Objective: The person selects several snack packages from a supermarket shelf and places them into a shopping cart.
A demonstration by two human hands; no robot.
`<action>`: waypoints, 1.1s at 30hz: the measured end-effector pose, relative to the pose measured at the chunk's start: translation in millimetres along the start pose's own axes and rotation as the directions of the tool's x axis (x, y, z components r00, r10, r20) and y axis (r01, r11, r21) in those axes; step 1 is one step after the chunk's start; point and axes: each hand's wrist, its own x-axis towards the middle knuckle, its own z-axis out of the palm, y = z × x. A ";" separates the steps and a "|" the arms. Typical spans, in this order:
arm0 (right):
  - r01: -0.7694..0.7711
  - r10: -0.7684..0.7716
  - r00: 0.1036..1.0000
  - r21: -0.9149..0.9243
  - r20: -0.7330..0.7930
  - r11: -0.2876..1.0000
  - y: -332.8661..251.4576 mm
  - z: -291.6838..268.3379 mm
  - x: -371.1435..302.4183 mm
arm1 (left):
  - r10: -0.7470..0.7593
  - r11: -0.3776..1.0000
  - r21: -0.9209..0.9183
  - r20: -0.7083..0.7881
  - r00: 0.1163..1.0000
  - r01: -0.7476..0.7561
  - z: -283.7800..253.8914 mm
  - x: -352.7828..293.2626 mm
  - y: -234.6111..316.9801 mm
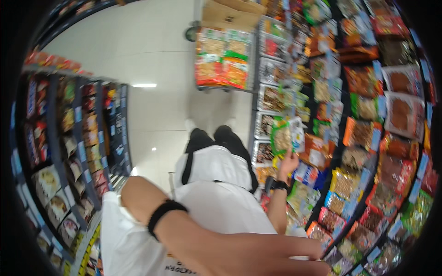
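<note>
My right hand (288, 164), with a dark watch at the wrist, grips the lower edge of a green-edged clear snack packet (281, 138). It holds the packet over the shelf of packaged snacks on my right; most of the fingers are hidden or blurred. My left arm, wearing a black wristband, crosses low in front of my white shirt. Close to the camera, my left hand (271, 254) stretches to the right with its fingers extended and apart, and nothing shows in it. An orange-brown packet (316, 150) lies just right of my right hand.
Ahead on the pale tiled floor (156, 110) stands a cart (251, 69) with orange and green packets (222, 62) and an open cardboard box (230, 14). Tiered shelves of bagged food (363, 152) fill the right side. Another stocked shelf unit (76, 138) stands on the left.
</note>
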 end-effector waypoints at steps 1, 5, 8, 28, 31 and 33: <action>-0.028 0.027 1.000 0.112 0.009 0.993 4.1 5.7 -3.4 | -0.006 0.996 -0.084 0.012 1.000 0.007 0.7 -2.8 2.6; 0.156 -0.160 0.987 0.142 0.020 0.978 -31.6 6.8 -11.6 | -0.059 0.982 -0.150 0.324 0.944 0.113 -8.8 -2.9 21.1; 0.224 -0.235 0.970 0.145 0.067 0.964 -71.4 1.6 -8.6 | 0.071 0.996 0.009 0.535 0.842 -0.089 -18.7 0.2 26.6; -0.504 -0.167 0.595 0.526 0.787 0.685 -220.8 55.0 6.2 | -0.951 0.236 0.410 -0.089 0.296 0.881 -185.0 -176.6 -240.7; -0.468 -0.068 0.583 0.403 0.810 0.787 -228.9 78.8 1.1 | -0.906 0.260 0.458 -0.188 0.378 0.850 -187.4 -198.0 -263.1; -0.334 -0.159 0.565 0.401 0.810 0.853 -222.0 98.4 12.3 | -0.836 0.228 0.671 -0.237 0.496 0.705 -186.6 -197.3 -278.2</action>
